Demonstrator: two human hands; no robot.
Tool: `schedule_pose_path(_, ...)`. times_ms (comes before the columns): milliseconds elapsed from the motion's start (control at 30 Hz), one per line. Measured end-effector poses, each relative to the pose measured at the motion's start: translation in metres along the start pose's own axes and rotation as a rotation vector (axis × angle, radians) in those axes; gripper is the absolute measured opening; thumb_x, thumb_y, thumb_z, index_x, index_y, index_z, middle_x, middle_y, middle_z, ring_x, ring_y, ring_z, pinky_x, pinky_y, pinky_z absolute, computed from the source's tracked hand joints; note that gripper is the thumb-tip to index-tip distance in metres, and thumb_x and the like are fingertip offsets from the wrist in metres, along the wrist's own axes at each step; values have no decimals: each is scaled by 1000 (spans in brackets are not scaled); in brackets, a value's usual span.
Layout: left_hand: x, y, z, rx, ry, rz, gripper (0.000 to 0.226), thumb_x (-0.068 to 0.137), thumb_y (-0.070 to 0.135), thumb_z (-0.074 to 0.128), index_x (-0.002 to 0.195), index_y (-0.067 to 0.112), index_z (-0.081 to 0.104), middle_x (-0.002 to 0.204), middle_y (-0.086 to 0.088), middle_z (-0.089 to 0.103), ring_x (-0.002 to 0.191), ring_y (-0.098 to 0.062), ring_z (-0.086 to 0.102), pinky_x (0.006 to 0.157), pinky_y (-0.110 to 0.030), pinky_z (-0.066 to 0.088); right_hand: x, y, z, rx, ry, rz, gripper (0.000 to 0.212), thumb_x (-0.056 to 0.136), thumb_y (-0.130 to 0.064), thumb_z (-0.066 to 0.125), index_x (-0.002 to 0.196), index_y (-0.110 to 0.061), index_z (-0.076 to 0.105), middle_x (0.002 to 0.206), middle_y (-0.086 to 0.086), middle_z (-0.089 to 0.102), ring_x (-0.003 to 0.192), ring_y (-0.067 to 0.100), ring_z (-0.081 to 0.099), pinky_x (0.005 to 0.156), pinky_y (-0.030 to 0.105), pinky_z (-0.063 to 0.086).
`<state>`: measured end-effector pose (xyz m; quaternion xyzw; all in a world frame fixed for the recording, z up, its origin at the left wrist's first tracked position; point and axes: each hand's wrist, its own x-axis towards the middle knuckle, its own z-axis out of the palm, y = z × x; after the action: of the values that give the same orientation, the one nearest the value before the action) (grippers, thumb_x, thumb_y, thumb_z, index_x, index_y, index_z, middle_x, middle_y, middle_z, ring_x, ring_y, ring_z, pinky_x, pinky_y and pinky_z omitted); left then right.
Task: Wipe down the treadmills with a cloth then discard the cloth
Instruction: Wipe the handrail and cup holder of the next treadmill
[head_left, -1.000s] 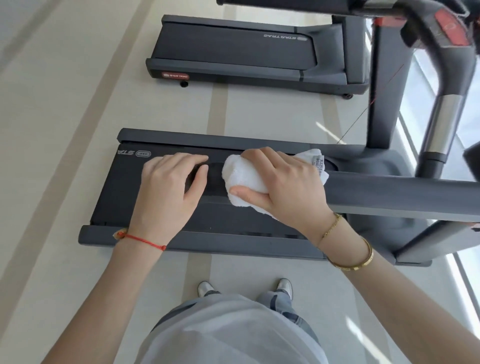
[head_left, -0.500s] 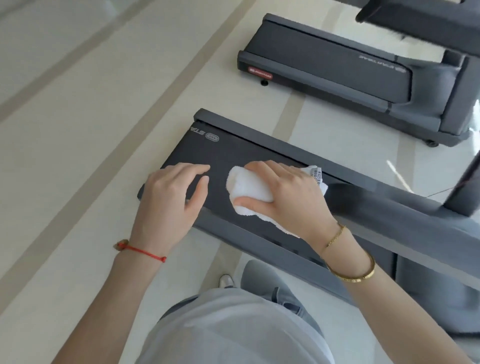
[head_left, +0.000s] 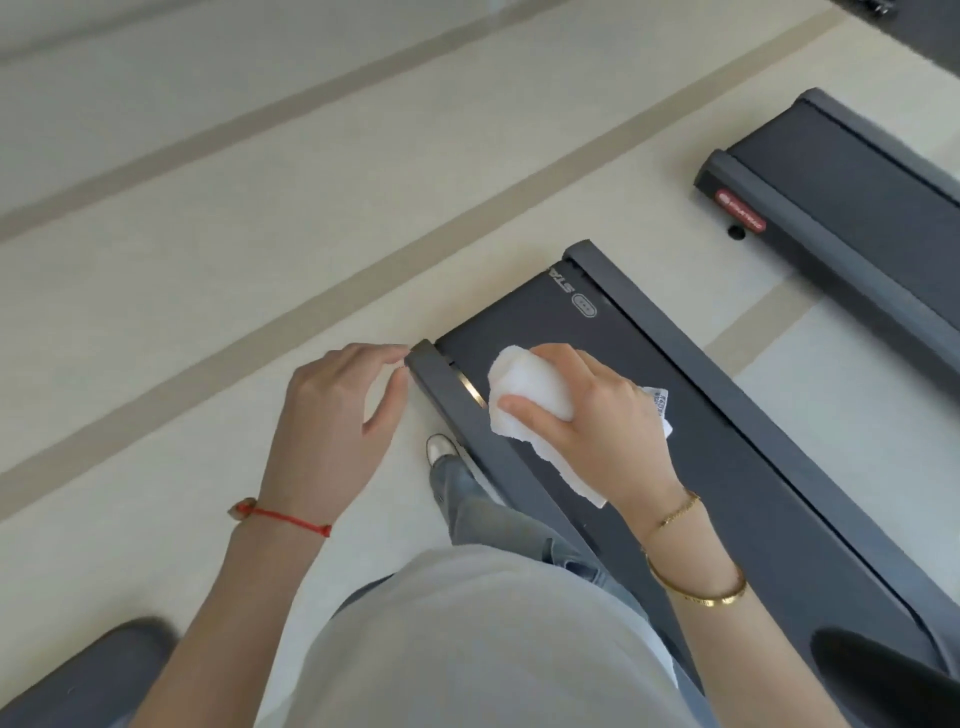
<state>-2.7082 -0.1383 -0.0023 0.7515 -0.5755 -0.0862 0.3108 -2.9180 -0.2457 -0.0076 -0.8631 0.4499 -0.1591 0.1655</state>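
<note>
Left hand (head_left: 332, 415) is loose and half-curled, gripping nothing. Fingertips (head_left: 397, 358) sit just beside the rear corner of the near side rail (head_left: 447, 395); can't tell if they actually touch it. Red string bracelet (head_left: 283, 517) on that wrist.

Right of it: near treadmill (head_left: 727, 452), rear end in view, belt (head_left: 545, 317) dark with a partial white logo. Shoe (head_left: 439, 449) and jeans leg stand on the floor right beside the near rail.

Right hand (head_left: 587, 415) is clamped on the white cloth (head_left: 530, 395), thumb under the near edge, fingers over the top. The cloth is bunched, sitting over the belt at its near edge, right by the rail. Can't confirm it's pressed flat. A loose tail hangs toward the wrist and a care label (head_left: 658, 402) sticks out the far side. Two gold bangles (head_left: 696, 592) on that wrist.

Far right: second treadmill (head_left: 831, 197), red badge on its end cap, well apart from the hands.

Risks, my read:
- The loose tail could drag off the belt onto the floor or snag in the belt/rail gap, because the cloth is bunched, not folded.
- Bunched wad means a small contact patch, so streaks and missed strips are likely, especially along the rail edge and rear corner.
- Left hand isn't clearly braced; leaning in this far over the deck could tip balance.
- Bangles could scrape the rail on a low pass.
- Foot close to the rail is a trip point when stepping across to the second machine.

Containers: none in view. No bin visible for discarding the cloth, so the disposal spot is unknown.
</note>
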Motion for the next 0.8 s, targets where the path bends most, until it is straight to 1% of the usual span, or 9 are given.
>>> schedule_pose_path(100,34,-24,-11,18,35,-72,21,96,15,58,113,9,70,109,-1,72,99,-22,68,91,-43,51,54,-9,13,9,-10,-17,56,81,-73,44,113,-29,58,92,-9,65,75,16,63,58,24,36)
schedule_pose_path(267,100,-62,-30,52,62,-153,28,96,23,52,114,11,69,109,-1,72,98,-24,67,90,-46,51,146,-25,30,27,-15,-88,56,82,-74,42,113,-29,58,94,-10,66,76,17,64,57,25,41)
schedule_pose_path(400,146,-90,-45,86,115,-207,28,96,24,51,113,12,69,108,1,72,99,-21,67,91,-41,49,215,-39,44,14,-30,-155,56,83,-74,40,112,-29,57,92,-9,66,75,17,64,57,24,38)
schedule_pose_path(467,170,-106,-51,82,132,-231,26,96,22,52,112,11,69,108,0,72,99,-22,67,89,-41,50,248,-46,52,12,-42,-173,56,83,-74,39,112,-30,57,91,-9,66,74,16,63,57,23,37)
schedule_pose_path(633,226,-148,-61,86,138,-257,26,96,21,52,113,11,69,108,0,72,95,-23,67,87,-42,52,318,-64,75,20,-88,-189,59,82,-74,39,115,-29,56,94,-9,66,77,17,63,60,24,35)
schedule_pose_path(733,270,-181,-66,83,134,-261,27,96,21,52,113,12,70,109,1,72,97,-23,67,89,-43,51,365,-75,93,18,-92,-190,58,83,-74,40,115,-28,56,94,-9,66,77,19,64,60,25,37)
schedule_pose_path(800,305,-205,-69,83,126,-247,23,97,18,55,114,12,69,109,0,71,99,-23,67,89,-42,51,399,-84,106,22,-80,-177,59,83,-74,42,115,-27,57,95,-9,66,77,19,65,60,25,38)
